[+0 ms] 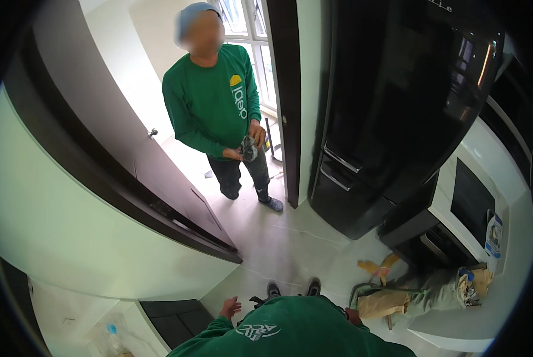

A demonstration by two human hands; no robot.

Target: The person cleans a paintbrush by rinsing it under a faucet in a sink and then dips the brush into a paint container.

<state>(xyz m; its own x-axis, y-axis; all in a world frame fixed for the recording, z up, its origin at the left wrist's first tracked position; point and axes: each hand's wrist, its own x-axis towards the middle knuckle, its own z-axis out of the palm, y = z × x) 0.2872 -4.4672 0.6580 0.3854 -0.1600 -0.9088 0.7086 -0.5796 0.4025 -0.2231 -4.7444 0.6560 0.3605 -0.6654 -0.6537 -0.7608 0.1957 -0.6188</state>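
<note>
My left hand (231,307) hangs beside my green shirt, above the floor, fingers apart and holding nothing that I can see. Only a small part of my right hand (354,316) shows at my other side; its fingers are hidden. Nearest to it is a brown paper or cardboard piece (383,303) at the end of a pale bundle (436,291). In the doorway ahead stands a person in a green long-sleeved shirt (210,98), gripping a crumpled grey-and-black thing (249,149) with both hands.
An open grey door (108,113) stands left of the doorway. To the right rises a tall black fridge (391,101), with a counter and a dark cooktop (472,193) beyond it. Brown scraps (381,268) lie on the pale floor (290,250). A low dark cabinet (180,321) is at my left.
</note>
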